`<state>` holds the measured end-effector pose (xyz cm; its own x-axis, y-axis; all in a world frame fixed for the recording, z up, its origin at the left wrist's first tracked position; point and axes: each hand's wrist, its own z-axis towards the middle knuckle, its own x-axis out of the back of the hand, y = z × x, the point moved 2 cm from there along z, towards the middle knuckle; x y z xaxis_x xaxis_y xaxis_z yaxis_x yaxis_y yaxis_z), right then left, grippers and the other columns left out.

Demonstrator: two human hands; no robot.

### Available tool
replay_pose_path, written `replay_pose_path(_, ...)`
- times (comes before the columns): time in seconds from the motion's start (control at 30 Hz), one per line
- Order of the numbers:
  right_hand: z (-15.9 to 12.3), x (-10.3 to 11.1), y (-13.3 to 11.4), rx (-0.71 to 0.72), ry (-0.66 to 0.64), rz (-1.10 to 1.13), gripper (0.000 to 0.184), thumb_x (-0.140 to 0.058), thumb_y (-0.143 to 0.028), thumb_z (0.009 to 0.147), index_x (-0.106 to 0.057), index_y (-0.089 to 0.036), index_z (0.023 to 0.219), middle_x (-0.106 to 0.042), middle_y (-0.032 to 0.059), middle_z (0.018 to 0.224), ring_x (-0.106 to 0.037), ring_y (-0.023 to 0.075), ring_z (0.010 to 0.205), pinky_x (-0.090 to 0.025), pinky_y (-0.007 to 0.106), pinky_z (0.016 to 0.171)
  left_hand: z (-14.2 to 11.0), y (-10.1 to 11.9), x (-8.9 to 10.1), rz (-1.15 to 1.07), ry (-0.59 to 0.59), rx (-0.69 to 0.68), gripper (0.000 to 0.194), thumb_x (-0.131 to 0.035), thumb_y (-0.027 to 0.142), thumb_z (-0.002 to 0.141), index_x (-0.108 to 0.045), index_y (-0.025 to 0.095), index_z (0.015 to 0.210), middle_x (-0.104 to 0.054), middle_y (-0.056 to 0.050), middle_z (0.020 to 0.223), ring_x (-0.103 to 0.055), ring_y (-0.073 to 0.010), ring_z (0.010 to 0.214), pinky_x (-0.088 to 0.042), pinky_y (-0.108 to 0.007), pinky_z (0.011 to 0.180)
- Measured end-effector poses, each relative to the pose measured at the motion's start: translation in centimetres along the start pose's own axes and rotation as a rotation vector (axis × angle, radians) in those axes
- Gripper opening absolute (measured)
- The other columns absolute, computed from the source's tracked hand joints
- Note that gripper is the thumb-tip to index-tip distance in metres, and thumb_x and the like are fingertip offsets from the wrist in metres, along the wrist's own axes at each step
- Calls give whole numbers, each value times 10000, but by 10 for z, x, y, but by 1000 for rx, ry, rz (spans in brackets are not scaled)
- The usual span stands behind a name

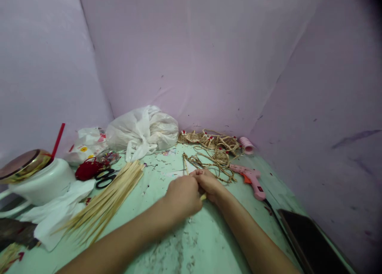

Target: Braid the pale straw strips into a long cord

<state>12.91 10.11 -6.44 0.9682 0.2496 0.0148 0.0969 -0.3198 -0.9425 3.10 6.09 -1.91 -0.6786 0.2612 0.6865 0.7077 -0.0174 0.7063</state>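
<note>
My left hand (182, 197) is closed in a fist at the middle of the table, its fingers turned away from view. Right up against it, my right hand (208, 183) has its fingers pinched together. Between the two hands a short end of a pale yellow straw strip (203, 197) sticks out; the rest is covered by the fingers. A thin braided straw cord (185, 162) rises just beyond the fingertips, and whether it joins the held strip cannot be made out. To the left lies a fanned bundle of straw strips (115, 198).
Braided cord with red beads (219, 142) is heaped at the back, beside a pink spool (246, 145). A pink glue gun (249, 178) and a dark phone-like slab (312, 240) lie right. Left are black scissors (104, 178), red yarn (88, 168), a plastic bag (143, 131) and a white pot (50, 182).
</note>
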Motion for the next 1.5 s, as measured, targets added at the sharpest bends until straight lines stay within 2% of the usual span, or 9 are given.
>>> replay_pose_path(0.1, 0, 3, -1, 24, -28, -24, 88, -504, -160, 579, -468, -147, 499, -382, -62, 369, -271, 50, 350, -173, 199, 380, 15, -7, 32, -5, 203, 9, 116, -525, 168, 603, -514, 142, 491, -490, -24, 477, -502, -142, 513, -319, -234, 489)
replay_pose_path(0.23, -1, 3, -4, 24, -33, -56, 141, -512, -188, 620, -470, -148, 491, -362, -65, 347, -249, 49, 331, -148, 203, 367, 31, -25, 30, -479, -44, 305, 115, -478, 144, 645, -564, 104, 579, -476, 4, 423, -384, -71, 339, -256, -200, 367)
replay_pose_path(0.37, 1, 4, -2, 42, -44, -59, 65, -521, -149, 611, -486, -142, 556, -502, -29, 450, -381, 61, 395, -245, 186, 403, 38, -34, 8, -729, -240, 320, 97, -515, 138, 640, -560, 82, 575, -512, -7, 452, -406, -48, 353, -267, -167, 345)
replay_pose_path(0.6, 9, 6, -2, 371, 18, -623, 72, -488, -118, 661, -558, -135, 669, -581, 4, 584, -488, 100, 555, -326, 193, 514, 43, -46, 6, -513, -243, 420, 158, -538, 161, 614, -507, 105, 469, -364, 33, 304, -263, -33, 273, -160, -168, 321)
replay_pose_path(0.77, -5, 1, -14, 453, 111, -931, 134, -489, -132, 689, -620, -133, 715, -627, 39, 647, -500, 114, 581, -309, 204, 531, 39, -43, 3, -472, -179, 413, 171, -506, 175, 601, -491, 129, 438, -305, 38, 255, -210, -44, 249, -133, -183, 317)
replay_pose_path(0.87, -14, 0, -21, 413, 160, -990, 145, -504, -152, 680, -647, -138, 702, -638, 51, 645, -505, 118, 572, -299, 209, 524, 35, -37, 3, -465, -69, 366, 166, -482, 143, 565, -431, 150, 407, -268, 45, 239, -221, -55, 242, -160, -194, 315)
replay_pose_path(1.0, -22, 0, -29, 234, 236, -1016, 151, -525, -191, 643, -667, -144, 664, -632, 62, 591, -507, 130, 532, -276, 220, 483, 34, -35, 1, -501, -13, 363, 143, -475, 118, 540, -425, 146, 408, -319, 37, 264, -255, -57, 249, -175, -198, 318)
replay_pose_path(1.33, -36, -23, -33, 315, 234, -1189, 158, -524, -171, 633, -680, -144, 634, -656, 108, 648, -518, 150, 556, -237, 252, 482, 40, -46, 5, -591, -114, 286, 56, -468, 132, 512, -501, 124, 467, -427, 20, 344, -272, -50, 260, -141, -194, 290)
replay_pose_path(1.5, -29, -8, -34, 276, 145, -1017, 190, -528, -275, 680, -684, -167, 666, -631, 42, 587, -486, 119, 510, -254, 225, 467, 42, -50, 12, -591, -177, 234, 116, -517, 179, 522, -461, 137, 430, -391, 40, 328, -246, -34, 255, -118, -188, 285)
